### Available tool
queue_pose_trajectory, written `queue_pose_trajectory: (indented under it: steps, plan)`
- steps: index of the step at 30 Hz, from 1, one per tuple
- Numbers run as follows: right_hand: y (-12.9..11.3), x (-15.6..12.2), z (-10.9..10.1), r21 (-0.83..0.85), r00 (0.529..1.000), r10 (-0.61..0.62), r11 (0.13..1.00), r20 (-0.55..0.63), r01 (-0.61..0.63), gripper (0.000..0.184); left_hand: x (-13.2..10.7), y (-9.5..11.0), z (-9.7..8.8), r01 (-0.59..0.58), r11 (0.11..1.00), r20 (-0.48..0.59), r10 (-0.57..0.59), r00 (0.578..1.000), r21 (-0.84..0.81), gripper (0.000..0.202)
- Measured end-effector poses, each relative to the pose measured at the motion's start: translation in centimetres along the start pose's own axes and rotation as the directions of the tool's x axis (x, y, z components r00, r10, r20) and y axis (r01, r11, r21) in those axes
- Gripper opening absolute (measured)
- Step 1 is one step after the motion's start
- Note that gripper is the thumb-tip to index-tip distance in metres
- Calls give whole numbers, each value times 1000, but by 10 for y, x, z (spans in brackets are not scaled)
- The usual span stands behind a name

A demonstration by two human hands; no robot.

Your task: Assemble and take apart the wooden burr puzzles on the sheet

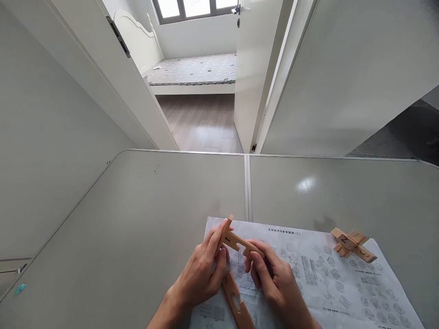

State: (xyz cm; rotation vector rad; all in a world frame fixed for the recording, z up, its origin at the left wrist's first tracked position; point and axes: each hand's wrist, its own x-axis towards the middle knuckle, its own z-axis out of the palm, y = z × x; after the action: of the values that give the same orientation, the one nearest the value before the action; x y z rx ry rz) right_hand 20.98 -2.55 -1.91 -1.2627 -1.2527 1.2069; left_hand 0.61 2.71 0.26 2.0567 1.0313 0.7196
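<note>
Beyond lower bar [242, 315], gripping tilted stick [228, 224] in left hand [204, 269], notched bar [243, 242] in right hand [272, 274]; best aligned squarely.

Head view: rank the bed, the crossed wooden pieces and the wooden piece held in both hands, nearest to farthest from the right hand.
From the right hand:
1. Held wooden piece: in its grasp, reaching across to the left hand.
2. Crossed wooden pieces: right side, on the printed sheet.
3. Bed: beyond the doorway.
</note>
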Motion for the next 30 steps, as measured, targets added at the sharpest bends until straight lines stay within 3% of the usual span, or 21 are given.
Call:
queue_pose_trajectory:
  steps: [11, 24, 30]
  plan:
    - [-2, 1, -4, -72, 997, 9, 997, 78, -3, 36, 2, 0, -1, -18, 999, 32, 19, 999, -39, 61]
    - [0, 0, -3, -6, 991, 43, 999, 128, -42, 34, 2, 1, -1, -34, 999, 101, 35, 994, -7, 69]
    - [-4, 0, -5, -46, 985, 13, 999, 173, -5, 35, 2, -4, 1, -53, 994, 54, 58, 997, -93, 62]
